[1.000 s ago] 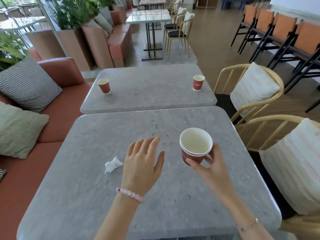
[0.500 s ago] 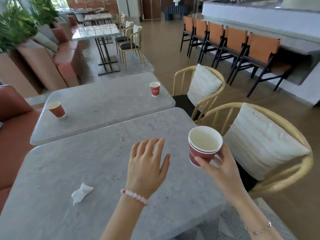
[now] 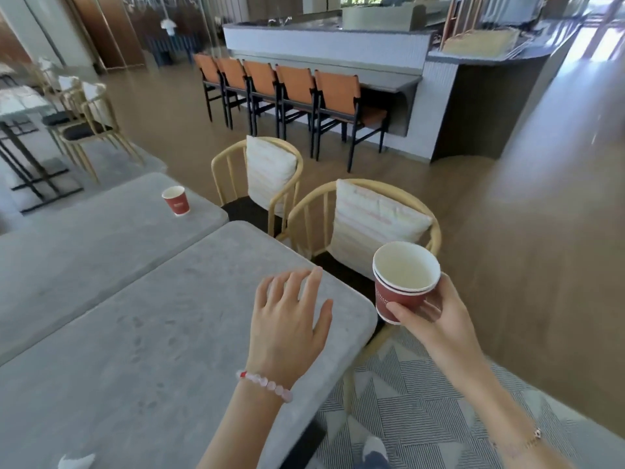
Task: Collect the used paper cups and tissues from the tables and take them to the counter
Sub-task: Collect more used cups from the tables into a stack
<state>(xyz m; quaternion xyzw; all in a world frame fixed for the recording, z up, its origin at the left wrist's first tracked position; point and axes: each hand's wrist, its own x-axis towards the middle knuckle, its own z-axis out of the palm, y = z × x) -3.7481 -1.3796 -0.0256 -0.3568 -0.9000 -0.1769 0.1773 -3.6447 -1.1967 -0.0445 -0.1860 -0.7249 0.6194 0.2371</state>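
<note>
My right hand [image 3: 436,319] grips a stack of red paper cups [image 3: 402,282] with white insides, held in the air past the right edge of the near grey table [image 3: 135,333]. Over that table's right corner hovers my left hand [image 3: 287,316], fingers spread and holding nothing. A crumpled white tissue [image 3: 76,461] lies on the near table at the bottom left edge of the view. Another red paper cup [image 3: 176,200] stands upright near the right edge of the far grey table [image 3: 84,231]. The counter [image 3: 324,42] stretches across the back of the room.
Two yellow-framed chairs with striped cushions [image 3: 368,225] [image 3: 267,170] stand right of the tables. A row of orange chairs [image 3: 291,93] lines the counter front. Wooden floor [image 3: 527,231] spreads to the right, and a patterned rug [image 3: 422,411] lies below my arms.
The view has swung to the right, bringing the counter into sight. The cup at the far table's left has left the view and the tissue has slid to the bottom left edge. My hands keep their poses.
</note>
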